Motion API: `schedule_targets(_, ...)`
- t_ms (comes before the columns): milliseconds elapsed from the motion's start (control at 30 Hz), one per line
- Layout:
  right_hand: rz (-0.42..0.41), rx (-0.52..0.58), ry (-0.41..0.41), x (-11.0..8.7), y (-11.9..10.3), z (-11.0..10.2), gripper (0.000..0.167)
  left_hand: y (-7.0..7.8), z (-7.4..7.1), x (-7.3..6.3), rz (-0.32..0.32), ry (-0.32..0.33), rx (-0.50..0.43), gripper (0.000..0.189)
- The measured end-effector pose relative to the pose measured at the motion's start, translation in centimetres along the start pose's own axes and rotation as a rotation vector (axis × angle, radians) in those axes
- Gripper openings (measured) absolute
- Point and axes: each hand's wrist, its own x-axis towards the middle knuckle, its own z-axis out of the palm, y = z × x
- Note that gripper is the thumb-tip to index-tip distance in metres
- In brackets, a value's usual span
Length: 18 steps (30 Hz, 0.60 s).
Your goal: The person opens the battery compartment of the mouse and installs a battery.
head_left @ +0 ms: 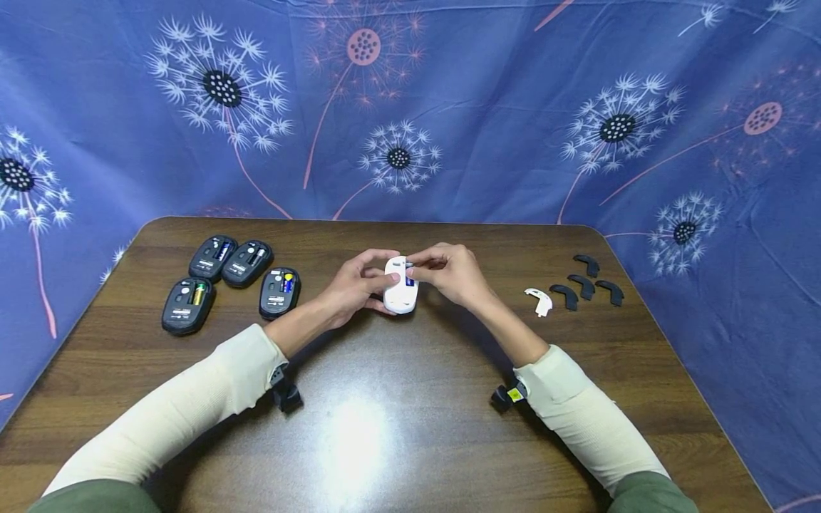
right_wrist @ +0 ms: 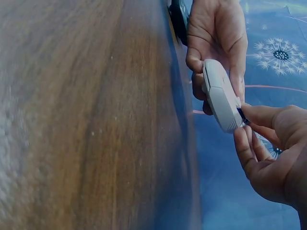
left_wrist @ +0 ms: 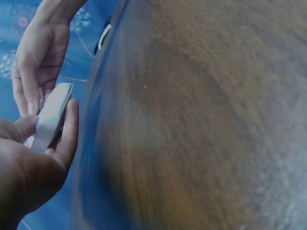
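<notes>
A white computer mouse (head_left: 400, 292) is held above the table, its underside with the battery slot facing up. My left hand (head_left: 355, 288) grips it by the sides, thumb on the slot side and fingers round the far edge. A blue battery (head_left: 409, 278) shows in the slot. My right hand (head_left: 451, 273) pinches the battery's upper end between thumb and index finger. In the right wrist view the dark blue battery (right_wrist: 241, 114) sticks out partly from the white mouse (right_wrist: 220, 96), with the fingertips right at it.
Several black mice lie underside up at the left, one with a green-and-gold battery (head_left: 199, 294), another with a blue-and-yellow battery (head_left: 287, 283). At the right lie a white battery cover (head_left: 539, 302) and several black covers (head_left: 582, 286). A patterned blue cloth (head_left: 487, 107) hangs behind the table (head_left: 436, 427).
</notes>
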Motion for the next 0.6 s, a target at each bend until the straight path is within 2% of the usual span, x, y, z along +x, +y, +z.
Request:
schedule_targets(100, 0.041, 0.091, -0.016, 0.0, 0.1, 0.1, 0.024, -0.1, 0.0, 0.0, 0.010, 0.014, 0.019, 0.057)
schedule_targets(300, 0.224, 0.514, -0.098, 0.0, 0.9, 0.5, 0.040, -0.2, 0.1, -0.1, 0.060, 0.043, 0.040, 0.053)
schedule_targets(367, 0.296, 0.619, -0.133, 0.1, 1.0, 0.5, 0.046, -0.1, 0.1, -0.1, 0.086, 0.042, 0.034, 0.054)
schedule_targets(500, 0.418, 0.751, -0.205, 0.1, 1.0, 0.5, 0.051, -0.1, -0.1, -0.1, 0.125, 0.034, 0.026, 0.055)
schedule_targets(600, 0.462, 0.808, -0.233, 0.2, 0.9, 0.5, 0.052, -0.1, -0.2, -0.2, 0.140, 0.036, 0.033, 0.054)
